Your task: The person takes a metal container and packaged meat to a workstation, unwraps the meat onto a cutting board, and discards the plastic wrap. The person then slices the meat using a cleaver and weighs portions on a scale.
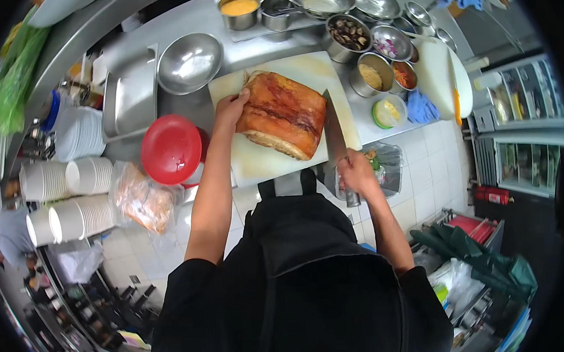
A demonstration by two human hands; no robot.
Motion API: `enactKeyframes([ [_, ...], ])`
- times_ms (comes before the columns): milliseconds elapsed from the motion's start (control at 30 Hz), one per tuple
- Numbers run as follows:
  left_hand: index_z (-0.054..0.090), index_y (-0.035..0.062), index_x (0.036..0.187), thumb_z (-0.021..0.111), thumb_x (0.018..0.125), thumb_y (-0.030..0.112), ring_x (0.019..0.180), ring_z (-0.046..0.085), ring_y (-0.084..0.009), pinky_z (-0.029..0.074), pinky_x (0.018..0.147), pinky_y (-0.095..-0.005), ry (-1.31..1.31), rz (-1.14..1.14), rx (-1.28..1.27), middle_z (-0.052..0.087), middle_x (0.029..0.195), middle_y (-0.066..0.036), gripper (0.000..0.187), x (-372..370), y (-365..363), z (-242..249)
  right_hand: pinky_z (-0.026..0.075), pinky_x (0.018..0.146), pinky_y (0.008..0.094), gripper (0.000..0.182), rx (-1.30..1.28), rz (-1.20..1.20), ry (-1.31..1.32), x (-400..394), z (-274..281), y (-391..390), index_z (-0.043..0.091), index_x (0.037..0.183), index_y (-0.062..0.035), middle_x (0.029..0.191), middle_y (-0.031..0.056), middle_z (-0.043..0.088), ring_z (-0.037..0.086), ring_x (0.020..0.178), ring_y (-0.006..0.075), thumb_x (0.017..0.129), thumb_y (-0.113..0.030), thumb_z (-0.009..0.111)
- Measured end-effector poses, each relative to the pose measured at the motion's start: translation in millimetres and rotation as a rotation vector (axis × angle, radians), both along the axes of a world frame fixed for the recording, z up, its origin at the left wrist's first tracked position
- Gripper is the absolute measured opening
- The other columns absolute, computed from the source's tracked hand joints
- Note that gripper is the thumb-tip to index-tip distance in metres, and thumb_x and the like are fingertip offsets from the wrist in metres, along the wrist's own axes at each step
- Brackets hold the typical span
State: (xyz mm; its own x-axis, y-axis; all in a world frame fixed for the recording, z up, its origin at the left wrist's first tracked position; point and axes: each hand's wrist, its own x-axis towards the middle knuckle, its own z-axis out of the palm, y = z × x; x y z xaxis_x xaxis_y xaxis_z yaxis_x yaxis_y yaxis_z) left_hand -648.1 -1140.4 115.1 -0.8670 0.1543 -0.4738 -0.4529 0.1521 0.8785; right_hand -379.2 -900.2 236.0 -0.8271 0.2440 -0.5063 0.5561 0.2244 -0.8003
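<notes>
A large slab of roast pork belly (282, 112) with browned skin lies on the white cutting board (257, 165). At the slab's left edge is my left hand (232, 108), its thumb over the top and the other fingers mostly hidden. My right hand (357, 172) is closed round the handle of a broad-bladed kitchen knife (336, 131). The blade points away from me, upright on edge, along the right side of the pork and over the board.
Left of the board are a steel bowl (190, 63), a steel tray (110, 113), red plates (170, 150) and a bagged loaf-like item (144, 197). Behind stand a pot of orange sauce (239, 11) and a pan of mushrooms (348, 36). A waste bin (394, 172) is below right.
</notes>
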Motion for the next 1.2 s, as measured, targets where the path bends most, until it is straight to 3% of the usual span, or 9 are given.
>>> enactKeyframes([
  [67,0.058,-0.0082,0.115,0.069,0.086,0.037,0.087,0.063,-0.0205,0.052,0.079,-0.0331,0.171,0.289,0.006,0.065,0.104,-0.015,0.055,34,-9,21,0.050,0.062,0.0488,0.017,0.738,0.272,0.176,-16,-5,16,0.054,0.087,0.0040,0.069,0.0245,0.061,0.063,0.065,0.0389,0.086,-0.013,0.052],
  [167,0.055,-0.0051,0.118,0.072,0.084,0.032,0.097,0.060,-0.0225,0.048,0.087,-0.0356,0.436,0.747,-0.300,0.062,0.112,-0.016,0.053,114,8,17,0.047,0.074,0.0544,0.019,0.762,0.288,0.228,-39,4,43,0.057,0.092,0.0030,0.077,0.0289,0.062,0.060,0.078,0.0467,0.085,-0.014,0.053],
  [233,0.048,-0.0006,0.127,0.073,0.083,0.027,0.107,0.056,-0.0245,0.044,0.095,-0.0386,-0.284,0.659,0.080,0.057,0.121,-0.015,0.058,149,31,17,0.048,0.072,0.0531,0.021,0.810,0.317,0.254,-62,1,63,0.058,0.095,0.0023,0.076,0.0253,0.063,0.061,0.076,0.0443,0.085,-0.015,0.052],
  [433,0.047,-0.0025,0.126,0.078,0.077,0.010,0.111,0.057,-0.0269,0.048,0.096,-0.0429,-0.110,0.577,0.793,0.057,0.122,-0.013,0.059,132,76,14,0.049,0.077,0.0514,0.028,0.745,0.782,0.433,-125,-28,109,0.060,0.102,0.0030,0.083,0.0258,0.064,0.062,0.082,0.0431,0.083,-0.016,0.052],
  [567,0.054,-0.0017,0.115,0.075,0.071,0.001,0.097,0.063,-0.0240,0.053,0.087,-0.0390,0.137,0.459,0.379,0.064,0.107,-0.011,0.048,111,53,55,0.049,0.078,0.0487,0.027,0.442,0.707,0.408,-100,-46,98,0.059,0.099,0.0049,0.087,0.0266,0.064,0.062,0.083,0.0429,0.082,-0.015,0.050],
  [700,0.054,0.0003,0.114,0.073,0.070,0.004,0.087,0.067,-0.0277,0.054,0.079,-0.0408,0.298,0.126,-0.059,0.066,0.101,-0.013,0.048,75,51,132,0.040,0.039,0.0271,0.018,-0.462,0.185,0.078,-54,-58,70,0.048,0.079,-0.0037,0.065,0.0017,0.049,0.048,0.049,0.0091,0.091,-0.016,0.052],
  [767,0.054,0.0021,0.111,0.072,0.068,0.008,0.091,0.064,-0.0374,0.052,0.078,-0.0451,0.794,-0.191,-0.891,0.064,0.101,-0.017,0.047,75,68,161,0.041,0.040,0.0274,0.015,-0.567,0.074,0.070,-39,-48,67,0.047,0.080,-0.0045,0.066,0.0019,0.050,0.048,0.049,0.0102,0.091,-0.013,0.051],
  [833,0.053,0.0033,0.110,0.070,0.065,0.009,0.091,0.059,-0.0417,0.048,0.077,-0.0475,0.866,-0.302,-1.011,0.059,0.100,-0.018,0.048,92,101,161,0.041,0.040,0.0271,0.015,-0.695,-0.055,0.095,-30,-37,74,0.047,0.081,-0.0038,0.068,0.0026,0.050,0.048,0.049,0.0100,0.092,-0.013,0.051],
  [1200,0.058,0.0088,0.108,0.070,0.065,0.006,0.101,0.048,-0.0334,0.036,0.086,-0.0452,1.095,-0.555,-0.997,0.052,0.105,-0.014,0.045,158,85,56,0.047,0.044,0.0387,0.020,-0.133,0.130,0.087,11,-44,111,0.050,0.086,0.0062,0.067,0.0173,0.060,0.060,0.050,0.0233,0.086,-0.013,0.047],
])
